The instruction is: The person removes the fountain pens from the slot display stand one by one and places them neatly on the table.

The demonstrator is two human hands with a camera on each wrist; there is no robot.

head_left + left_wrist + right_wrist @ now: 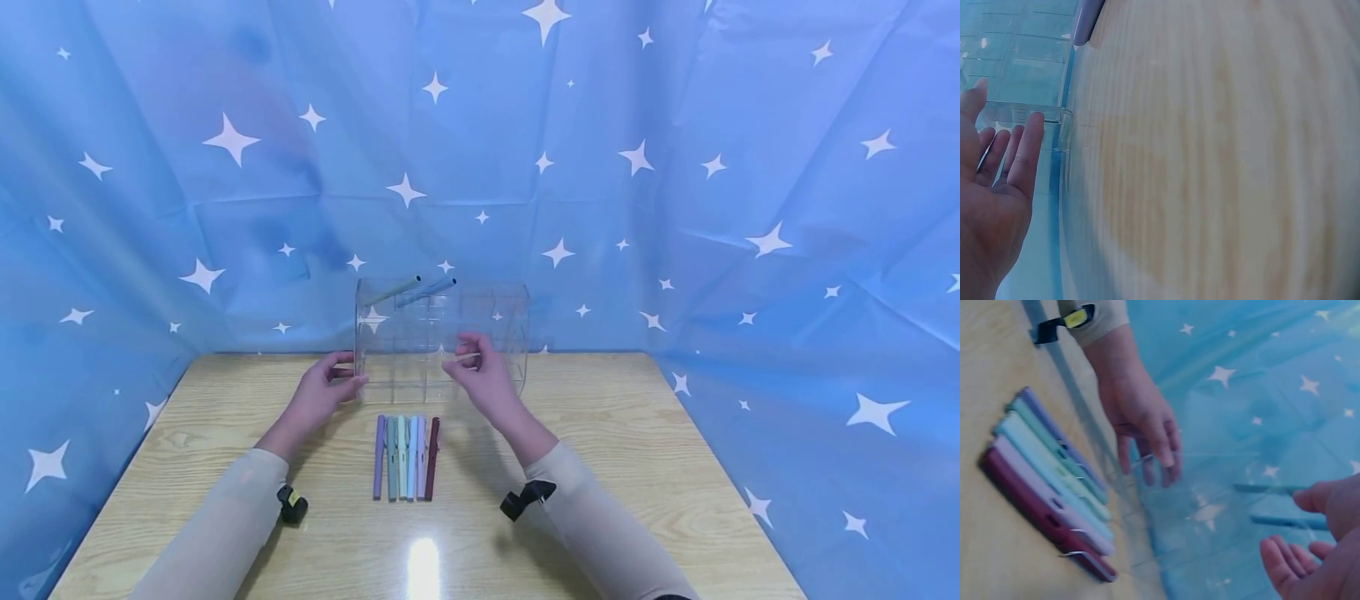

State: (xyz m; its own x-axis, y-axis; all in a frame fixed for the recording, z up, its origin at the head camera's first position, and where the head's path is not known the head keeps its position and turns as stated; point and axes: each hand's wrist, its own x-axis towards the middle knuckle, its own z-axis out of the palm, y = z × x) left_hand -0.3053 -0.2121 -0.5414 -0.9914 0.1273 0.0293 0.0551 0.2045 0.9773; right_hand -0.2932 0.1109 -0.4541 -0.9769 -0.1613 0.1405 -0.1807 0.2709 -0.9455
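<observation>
A clear compartmented organizer stands near the table's back edge. My left hand holds its left edge, the thumb over the front and the fingers at the side. A green pen and a blue pen lie tilted in its upper left part, their ends sticking up. My right hand is before the organizer's right half, thumb and fingers apart; the right wrist view shows no pen between them. Nearer me, several pens lie side by side, from a purple pen to a dark red pen.
A blue curtain with white stars hangs behind the wooden table and along both sides. Black wrist cameras sit on both sleeves. A bright light reflection lies on the tabletop near the front.
</observation>
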